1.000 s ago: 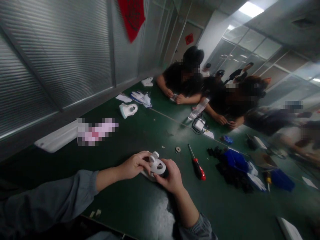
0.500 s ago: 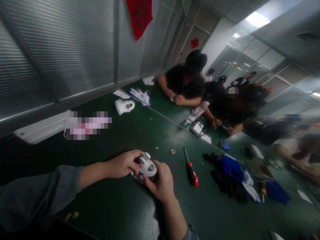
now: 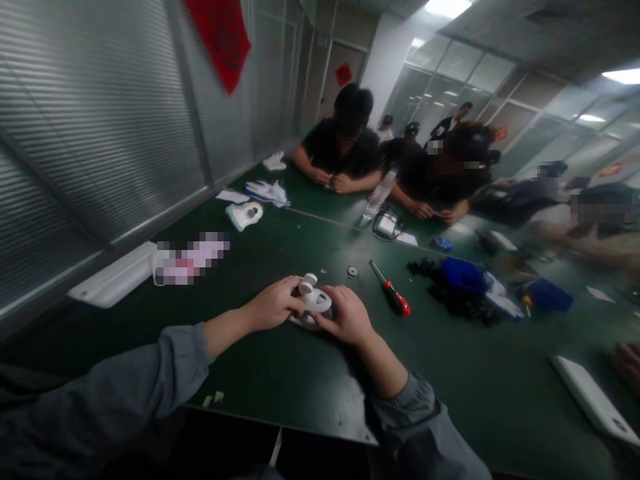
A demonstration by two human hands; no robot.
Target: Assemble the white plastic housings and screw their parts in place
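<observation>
1. Holds a white part [image 3: 314,305] between the left hand [image 3: 277,303] and the right hand [image 3: 351,317], low over the near side of the green bench [image 3: 273,377]; cannot tell whether resting on the surface or lifted just off it.
2. Grips the left side of the white part with the fingers of the left hand, closed just beside the round knob [image 3: 311,278].
3. Clasps the opposite side with the right hand, thumb along the near edge, fingers bent around the far edge.
4. Shows the oval top and its dark opening facing up between the two hands.
5. Has a red-and-black screwdriver [image 3: 396,298] lying near the right hand, shaft pointing away, handle toward the near right.
6. Shows a small ring [image 3: 353,271] just beyond the hands, left of the screwdriver.
7. Carries farther right a blue bin [image 3: 461,275] among black pieces [image 3: 463,308].
8. Includes on the left a long white piece [image 3: 117,273], and behind it a white-and-aqua part [image 3: 239,217].
9. Faces two co-workers [image 3: 345,150] across the bench, dark tops, hands held close together, contents too blurred to tell.
</observation>
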